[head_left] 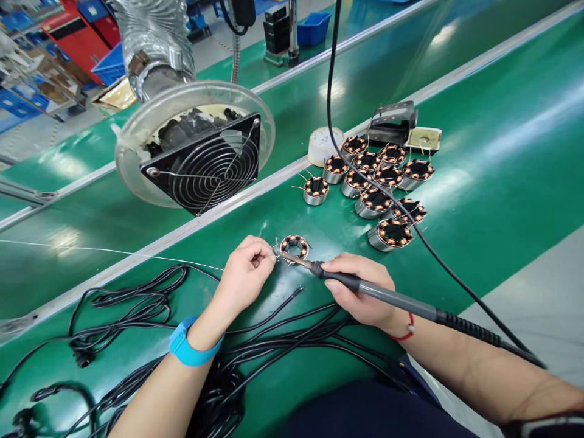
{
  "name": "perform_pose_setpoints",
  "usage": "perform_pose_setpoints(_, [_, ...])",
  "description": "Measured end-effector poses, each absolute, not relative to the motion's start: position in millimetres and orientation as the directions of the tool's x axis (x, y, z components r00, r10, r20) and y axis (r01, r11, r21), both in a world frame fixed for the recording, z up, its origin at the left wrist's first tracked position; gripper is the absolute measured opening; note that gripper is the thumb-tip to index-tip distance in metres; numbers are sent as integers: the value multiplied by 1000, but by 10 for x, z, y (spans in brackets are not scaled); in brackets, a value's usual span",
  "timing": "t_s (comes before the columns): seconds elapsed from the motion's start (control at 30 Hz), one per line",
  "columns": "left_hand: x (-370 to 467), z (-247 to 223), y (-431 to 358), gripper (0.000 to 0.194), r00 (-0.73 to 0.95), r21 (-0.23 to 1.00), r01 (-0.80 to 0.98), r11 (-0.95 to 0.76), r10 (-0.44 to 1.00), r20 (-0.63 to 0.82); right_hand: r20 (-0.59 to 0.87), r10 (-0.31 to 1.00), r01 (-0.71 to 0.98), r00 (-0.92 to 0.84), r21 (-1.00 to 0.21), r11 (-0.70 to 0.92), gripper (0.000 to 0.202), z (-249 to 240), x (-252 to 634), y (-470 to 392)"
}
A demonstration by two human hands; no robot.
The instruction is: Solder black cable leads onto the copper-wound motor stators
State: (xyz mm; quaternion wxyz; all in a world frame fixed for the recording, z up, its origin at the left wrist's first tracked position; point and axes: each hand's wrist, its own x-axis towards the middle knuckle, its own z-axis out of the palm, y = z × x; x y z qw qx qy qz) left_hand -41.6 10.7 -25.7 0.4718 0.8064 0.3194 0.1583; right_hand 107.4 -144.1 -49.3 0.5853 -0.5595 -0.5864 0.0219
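Observation:
My left hand (246, 271) is closed in a pinch on a thin, pale solder wire (114, 249) that runs in from the left. Just beyond its fingertips a small copper-wound stator (286, 246) lies on the green bench. My right hand (365, 289) grips a soldering iron (401, 299) like a pen. The iron's tip reaches the near left edge of the stator, close to the left fingertips; whether it touches a lead is too small to tell. Several more stators (374, 201) in metal rings, with thin leads sticking up, stand further right.
A fume extractor fan (214, 161) on a foil duct hangs at upper left. Black cables (137, 310) lie coiled around my forearms. The iron's cord (438, 261) loops over the stators. A tape roll (325, 146) and an iron stand (392, 125) with a sponge tray (424, 139) sit behind.

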Motion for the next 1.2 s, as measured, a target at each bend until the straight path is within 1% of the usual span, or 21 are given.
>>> perform_pose_setpoints(0.17, [-414, -268, 107, 16, 751, 862, 352, -366, 660, -27, 642, 703, 653, 307, -679, 335, 19, -493, 1085, -1419])
perform_pose_setpoints(0.3, [-412, -261, 106, 16, 752, 859, 348, -375, 659, -17, 596, 773, 664, 217, -670, 330, 27, -463, 1091, -1384])
perform_pose_setpoints(0.37, [-412, -255, 107, 16, 754, 857, 346, -381, 657, -12, 555, 815, 663, 169, -676, 323, 30, -421, 1095, -1357])
perform_pose_setpoints(0.5, [-414, -251, 113, 16, 759, 854, 349, -387, 651, -15, 420, 894, 673, 159, -709, 213, 29, -298, 1123, -1255])
perform_pose_setpoints(0.6, [-419, -254, 116, 14, 761, 852, 345, -395, 648, -8, 385, 919, 724, 90, -659, 205, 31, -234, 1133, -1153])
perform_pose_setpoints(0.67, [-420, -254, 115, 14, 763, 847, 345, -404, 647, -2, 385, 919, 737, 81, -644, 205, 36, -237, 1113, -1096])
perform_pose_setpoints(0.83, [-417, -254, 109, 14, 760, 840, 353, -412, 649, -2, 421, 886, 689, 194, -701, 182, 38, -391, 1024, -1042])
perform_pose_setpoints(0.93, [-415, -252, 112, 14, 759, 846, 353, -400, 651, -9, 462, 869, 673, 180, -702, 234, 37, -485, 1005, -1051])
perform_pose_setpoints(1.03, [-417, -246, 116, 15, 753, 863, 345, -369, 657, -20, 505, 844, 666, 182, -694, 272, 36, -522, 992, -1060])
perform_pose_setpoints(1.13, [-417, -236, 116, 15, 756, 893, 327, -308, 653, -52, 534, 808, 683, 248, -688, 245, 35, -520, 955, -1055])
perform_pose_setpoints(1.2, [-415, -228, 112, 15, 761, 914, 316, -255, 643, -84, 547, 797, 702, 256, -672, 236, 34, -514, 922, -1047])
